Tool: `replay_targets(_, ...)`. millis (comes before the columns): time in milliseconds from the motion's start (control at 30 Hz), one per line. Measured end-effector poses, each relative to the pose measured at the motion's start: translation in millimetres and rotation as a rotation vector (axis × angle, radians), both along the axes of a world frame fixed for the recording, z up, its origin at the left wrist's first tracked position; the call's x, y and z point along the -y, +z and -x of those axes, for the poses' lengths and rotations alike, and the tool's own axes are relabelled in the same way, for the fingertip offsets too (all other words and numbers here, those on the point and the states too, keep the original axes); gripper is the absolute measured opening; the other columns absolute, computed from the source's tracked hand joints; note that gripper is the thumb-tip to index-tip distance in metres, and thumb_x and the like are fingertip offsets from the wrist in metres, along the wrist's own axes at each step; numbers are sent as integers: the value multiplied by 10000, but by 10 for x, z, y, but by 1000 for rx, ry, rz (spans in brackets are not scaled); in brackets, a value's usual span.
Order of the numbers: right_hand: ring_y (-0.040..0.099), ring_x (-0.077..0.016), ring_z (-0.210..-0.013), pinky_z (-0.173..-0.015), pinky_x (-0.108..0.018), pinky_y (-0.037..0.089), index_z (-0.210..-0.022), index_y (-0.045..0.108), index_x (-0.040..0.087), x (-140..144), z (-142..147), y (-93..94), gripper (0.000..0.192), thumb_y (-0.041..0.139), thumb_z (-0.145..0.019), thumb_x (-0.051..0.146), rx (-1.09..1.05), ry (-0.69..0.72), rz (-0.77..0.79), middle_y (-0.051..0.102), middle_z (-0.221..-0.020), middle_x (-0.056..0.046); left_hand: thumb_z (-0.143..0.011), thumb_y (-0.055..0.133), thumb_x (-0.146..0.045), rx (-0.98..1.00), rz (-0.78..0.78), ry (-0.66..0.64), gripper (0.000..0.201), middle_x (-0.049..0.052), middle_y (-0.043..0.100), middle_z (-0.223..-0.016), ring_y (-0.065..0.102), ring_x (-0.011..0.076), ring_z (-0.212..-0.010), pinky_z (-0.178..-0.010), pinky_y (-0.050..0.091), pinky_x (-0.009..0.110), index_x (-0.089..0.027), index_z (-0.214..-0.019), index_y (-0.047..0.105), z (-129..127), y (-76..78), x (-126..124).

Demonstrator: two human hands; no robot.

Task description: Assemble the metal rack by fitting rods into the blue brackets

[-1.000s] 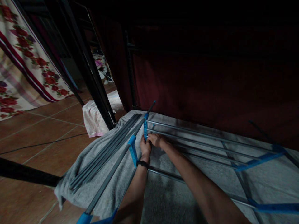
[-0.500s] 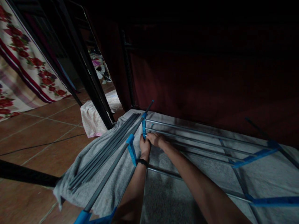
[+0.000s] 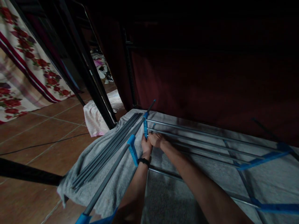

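A rack frame of grey metal rods (image 3: 205, 134) and blue plastic connectors lies flat on a grey cloth (image 3: 168, 199). My left hand (image 3: 146, 145), with a black band at the wrist, grips the lower end of a blue connector (image 3: 145, 127) on the frame's left side rod (image 3: 109, 175). My right hand (image 3: 156, 139) is closed on the end of a thin cross rod right beside that connector. The two hands touch each other. A second blue connector (image 3: 132, 149) sits just left of my left wrist.
A bundle of loose grey rods (image 3: 105, 155) lies on the cloth to the left. Beyond are a pink-white cloth (image 3: 95, 116), black slanted frame legs (image 3: 93, 90), a floral curtain (image 3: 25, 68), tiled floor (image 3: 35, 137) and a dark red curtain (image 3: 210, 81) behind the rack.
Both hands stay at the same connector and rod end; only the view shifts slightly.
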State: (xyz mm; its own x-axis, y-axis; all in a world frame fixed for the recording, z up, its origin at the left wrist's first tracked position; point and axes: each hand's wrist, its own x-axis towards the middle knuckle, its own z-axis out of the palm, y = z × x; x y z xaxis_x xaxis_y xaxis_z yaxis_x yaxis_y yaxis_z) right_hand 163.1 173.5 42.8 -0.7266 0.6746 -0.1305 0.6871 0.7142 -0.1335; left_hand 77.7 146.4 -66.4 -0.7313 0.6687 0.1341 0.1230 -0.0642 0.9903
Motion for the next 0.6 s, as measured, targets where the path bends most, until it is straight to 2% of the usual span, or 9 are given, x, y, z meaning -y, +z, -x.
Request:
replay_targets(167, 715, -261, -1016, -813, -290, 508, -1197, 675, 101, -75, 37, 33, 321, 464, -989, 227, 12, 8, 93, 748, -1115, -193, -756, 579, -211, 16, -36, -19, 160, 18, 672, -759, 616, 178, -711, -727, 518, 294, -181, -898, 646, 12, -36, -15)
replay_targets(400, 683, -211, -1074, -808, -215, 473, -1106, 742, 144, -235, 99, 78, 285, 514, -959, 232, -28, 43, 304, 735, -1225, -119, -706, 543, -136, 48, -75, -38, 220, 37, 702, -851, 648, 193, -831, -842, 529, 316, -183, -891, 652, 16, -24, -5)
replay_targets(500, 692, -205, -1053, -812, -215, 476, -1057, 750, 157, -179, 90, 57, 258, 528, -962, 250, -35, -3, 224, 759, -1163, -104, -705, 539, -131, 28, -74, -35, 214, 40, 697, -853, 639, 192, -833, -848, 520, 315, -177, -881, 652, 2, 35, 21)
replay_targets(600, 703, -228, -1050, -865, -280, 494, -1175, 698, 161, -1, 59, -21, 311, 460, -999, 258, -61, -106, 63, 761, -1122, -123, -727, 582, -173, 29, -52, -39, 163, 24, 676, -810, 617, 180, -774, -784, 511, 295, -168, -877, 646, -16, 83, 49)
